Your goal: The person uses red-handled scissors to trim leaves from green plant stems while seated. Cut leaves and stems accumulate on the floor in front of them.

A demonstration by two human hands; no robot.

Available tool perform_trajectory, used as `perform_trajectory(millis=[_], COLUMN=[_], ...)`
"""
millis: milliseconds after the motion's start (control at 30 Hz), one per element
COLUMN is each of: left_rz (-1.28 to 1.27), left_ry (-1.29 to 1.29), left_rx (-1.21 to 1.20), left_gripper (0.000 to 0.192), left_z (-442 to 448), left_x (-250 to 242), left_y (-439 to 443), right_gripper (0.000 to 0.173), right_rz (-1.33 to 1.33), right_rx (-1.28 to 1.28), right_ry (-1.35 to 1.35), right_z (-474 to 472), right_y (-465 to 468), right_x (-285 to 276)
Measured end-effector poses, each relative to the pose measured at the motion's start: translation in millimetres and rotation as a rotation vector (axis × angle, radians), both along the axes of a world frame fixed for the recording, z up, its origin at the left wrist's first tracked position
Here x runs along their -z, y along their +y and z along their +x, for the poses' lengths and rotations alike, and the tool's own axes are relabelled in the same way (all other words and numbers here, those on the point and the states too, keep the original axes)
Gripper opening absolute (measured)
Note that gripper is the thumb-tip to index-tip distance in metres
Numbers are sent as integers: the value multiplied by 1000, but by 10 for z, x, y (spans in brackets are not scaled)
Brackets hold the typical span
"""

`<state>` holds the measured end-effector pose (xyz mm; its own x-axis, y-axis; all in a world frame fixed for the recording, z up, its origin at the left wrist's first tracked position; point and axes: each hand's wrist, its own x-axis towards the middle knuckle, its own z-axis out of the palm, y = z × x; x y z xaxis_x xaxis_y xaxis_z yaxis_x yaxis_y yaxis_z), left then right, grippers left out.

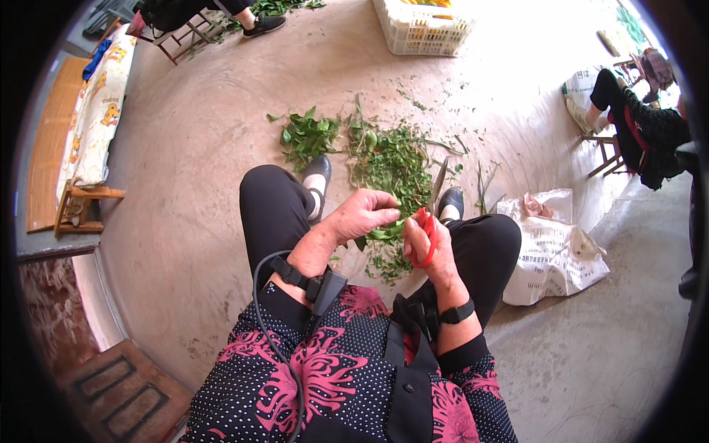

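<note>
Between my knees, my left hand [363, 213] pinches a leafy green sprig [388, 231], which hangs partly hidden beneath the fingers. Close beside it on the right, my right hand [432, 241] holds red-handled scissors [437, 185], their metal blades pointing up and away from me. The blades look nearly closed. Under both hands, a heap of cut green leaves and stems [393, 160] lies on the concrete floor between my shoes. A smaller bunch of leafy sprigs [310, 135] rests just left of the heap, past my left shoe.
A white printed woven sack [548, 249] lies by my right knee. Farther off stands a white plastic crate [424, 30] with orange-yellow items. One person [642, 122] sits at the right, another [221, 11] at the top left. A wooden bench [91, 194] with bear-print cloth stands left.
</note>
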<state>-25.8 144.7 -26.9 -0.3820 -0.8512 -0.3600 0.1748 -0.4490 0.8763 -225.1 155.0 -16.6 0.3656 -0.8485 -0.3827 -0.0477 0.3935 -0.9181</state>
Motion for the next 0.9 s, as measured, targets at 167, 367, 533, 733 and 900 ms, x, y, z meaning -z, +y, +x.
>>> perform_trajectory(millis=[167, 367, 533, 733, 900], left_rz=[-25, 19, 55, 70, 85], left_ry=[-39, -31, 10, 8, -41], left_rx=[119, 136, 189, 124, 115], left_gripper=[16, 16, 20, 30, 33], left_z=[-22, -18, 5, -14, -2], left_x=[41, 73, 61, -54, -66], left_y=[4, 8, -15, -9, -25], right_gripper=[21, 16, 13, 13, 12], right_rz=[45, 60, 31, 12, 41], right_rx=[18, -14, 19, 32, 79], right_ry=[-12, 18, -28, -92, -131], right_z=[-14, -42, -14, -52, -68], right_y=[12, 13, 32, 1, -27], right_x=[52, 21, 33, -10, -38])
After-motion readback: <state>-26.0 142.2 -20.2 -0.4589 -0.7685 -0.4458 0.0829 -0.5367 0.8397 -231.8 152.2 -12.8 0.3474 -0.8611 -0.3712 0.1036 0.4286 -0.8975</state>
